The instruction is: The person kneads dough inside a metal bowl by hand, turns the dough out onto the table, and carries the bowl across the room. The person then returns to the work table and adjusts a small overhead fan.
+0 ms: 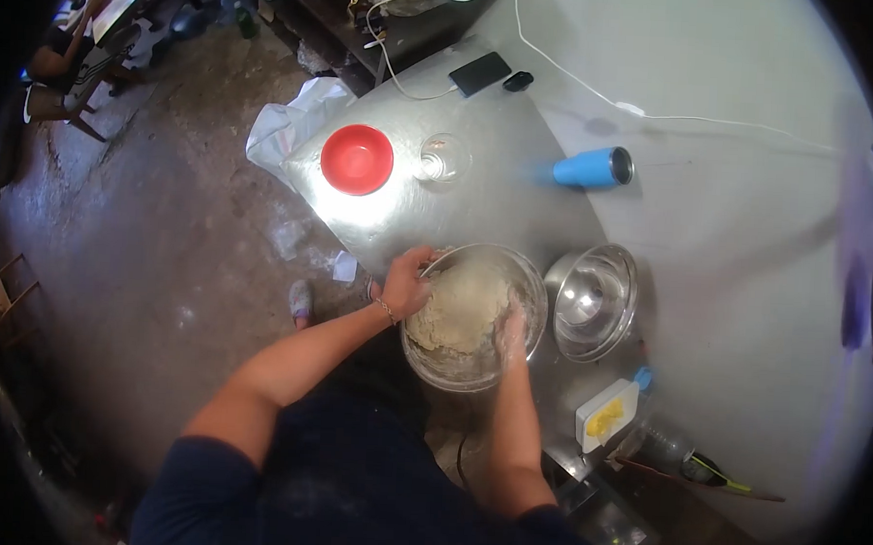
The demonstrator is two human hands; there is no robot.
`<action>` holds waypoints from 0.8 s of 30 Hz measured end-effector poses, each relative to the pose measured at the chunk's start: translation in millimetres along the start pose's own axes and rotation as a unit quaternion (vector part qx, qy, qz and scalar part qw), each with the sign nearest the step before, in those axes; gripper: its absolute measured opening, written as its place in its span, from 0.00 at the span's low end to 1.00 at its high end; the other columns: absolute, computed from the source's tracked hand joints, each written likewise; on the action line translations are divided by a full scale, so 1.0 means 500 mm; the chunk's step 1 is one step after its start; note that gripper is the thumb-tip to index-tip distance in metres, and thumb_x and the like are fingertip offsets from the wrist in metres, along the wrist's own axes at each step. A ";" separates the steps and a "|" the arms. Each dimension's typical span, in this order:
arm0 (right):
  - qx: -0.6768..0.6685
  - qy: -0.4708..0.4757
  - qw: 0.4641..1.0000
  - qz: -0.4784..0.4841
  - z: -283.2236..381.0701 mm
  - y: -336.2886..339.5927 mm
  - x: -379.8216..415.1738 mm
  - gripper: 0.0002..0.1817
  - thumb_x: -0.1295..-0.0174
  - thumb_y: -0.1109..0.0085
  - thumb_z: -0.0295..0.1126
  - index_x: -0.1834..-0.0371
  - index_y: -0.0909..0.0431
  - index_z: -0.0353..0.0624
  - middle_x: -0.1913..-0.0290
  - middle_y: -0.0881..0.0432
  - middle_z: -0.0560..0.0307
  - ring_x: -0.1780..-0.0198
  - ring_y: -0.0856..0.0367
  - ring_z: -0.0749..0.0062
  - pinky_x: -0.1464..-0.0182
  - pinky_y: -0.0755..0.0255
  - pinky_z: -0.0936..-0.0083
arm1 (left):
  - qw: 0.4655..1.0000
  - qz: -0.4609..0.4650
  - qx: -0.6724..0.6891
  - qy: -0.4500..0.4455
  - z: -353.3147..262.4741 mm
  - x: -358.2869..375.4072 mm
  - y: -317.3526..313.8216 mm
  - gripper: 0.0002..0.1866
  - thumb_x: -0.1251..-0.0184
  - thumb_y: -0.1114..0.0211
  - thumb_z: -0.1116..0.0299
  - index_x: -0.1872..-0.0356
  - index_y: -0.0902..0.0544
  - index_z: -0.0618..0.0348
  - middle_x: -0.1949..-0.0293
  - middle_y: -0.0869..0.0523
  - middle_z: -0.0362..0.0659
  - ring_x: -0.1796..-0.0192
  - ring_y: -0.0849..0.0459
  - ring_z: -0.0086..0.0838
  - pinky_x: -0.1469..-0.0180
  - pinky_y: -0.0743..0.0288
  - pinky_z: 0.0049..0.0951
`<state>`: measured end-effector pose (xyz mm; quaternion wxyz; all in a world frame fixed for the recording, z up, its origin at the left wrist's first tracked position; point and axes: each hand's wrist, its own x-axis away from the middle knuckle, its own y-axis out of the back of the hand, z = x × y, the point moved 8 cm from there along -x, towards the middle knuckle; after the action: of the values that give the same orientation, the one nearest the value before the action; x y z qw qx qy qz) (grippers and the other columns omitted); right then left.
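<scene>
A wide metal mixing bowl [451, 378] stands on the steel table in front of me. It holds a large pale lump of dough [464, 303], with floury bits stuck to the inner wall. My left hand [409, 285] is closed over the bowl's left rim, a bracelet at the wrist. Inside the bowl, my right hand [513, 327] presses against the right side of the dough, its floured fingers closed on the edge of the lump; some fingertips are hard to make out.
To the right leans a shiny metal bowl [591, 304], near a white tray with yellow pieces [605, 418]. Beyond the mixing bowl are a red bowl [357, 159], a clear glass [445, 160], a blue tumbler [593, 167] and a phone [479, 74] by a white cable.
</scene>
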<state>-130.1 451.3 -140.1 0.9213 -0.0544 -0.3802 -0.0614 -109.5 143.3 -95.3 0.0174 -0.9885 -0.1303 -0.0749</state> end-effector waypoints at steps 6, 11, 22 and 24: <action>0.106 -0.101 0.982 0.116 0.081 -0.197 -0.009 0.24 0.24 0.47 0.44 0.37 0.19 0.37 0.43 0.13 0.53 0.39 0.17 0.65 0.34 0.26 0.69 | 0.999 0.030 -0.040 -0.010 -0.010 -0.001 0.005 0.21 0.47 0.37 0.88 0.49 0.16 0.67 0.52 0.10 0.50 0.45 0.11 0.33 0.38 0.21 0.32; 0.253 -0.130 0.910 0.303 -0.005 -0.307 -0.080 0.21 0.31 0.41 0.39 0.39 0.18 0.39 0.46 0.14 0.59 0.44 0.18 0.69 0.36 0.27 0.72 | 1.000 0.024 0.005 -0.013 -0.024 -0.003 0.005 0.21 0.46 0.37 0.88 0.49 0.15 0.66 0.51 0.09 0.48 0.45 0.12 0.31 0.37 0.22 0.32; 0.501 0.023 0.758 0.418 0.157 -0.283 0.174 0.16 0.39 0.30 0.44 0.66 0.10 0.40 0.68 0.12 0.52 0.63 0.16 0.67 0.53 0.23 0.69 | 0.994 0.019 0.104 0.023 -0.017 0.016 0.001 0.17 0.42 0.31 0.87 0.51 0.13 0.64 0.49 0.09 0.45 0.45 0.13 0.29 0.37 0.21 0.33; 0.631 0.070 0.731 0.250 0.190 -0.238 0.216 0.20 0.42 0.28 0.48 0.75 0.13 0.39 0.77 0.16 0.51 0.71 0.18 0.61 0.60 0.24 0.63 | 0.994 0.011 0.112 0.017 -0.014 0.016 -0.001 0.18 0.43 0.35 0.88 0.51 0.13 0.64 0.51 0.09 0.46 0.46 0.12 0.30 0.40 0.20 0.32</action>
<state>-138.3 340.1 9.7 0.7498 0.4504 -0.2387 0.4218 -103.1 145.5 -87.1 0.1310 -0.9802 -0.1269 -0.0767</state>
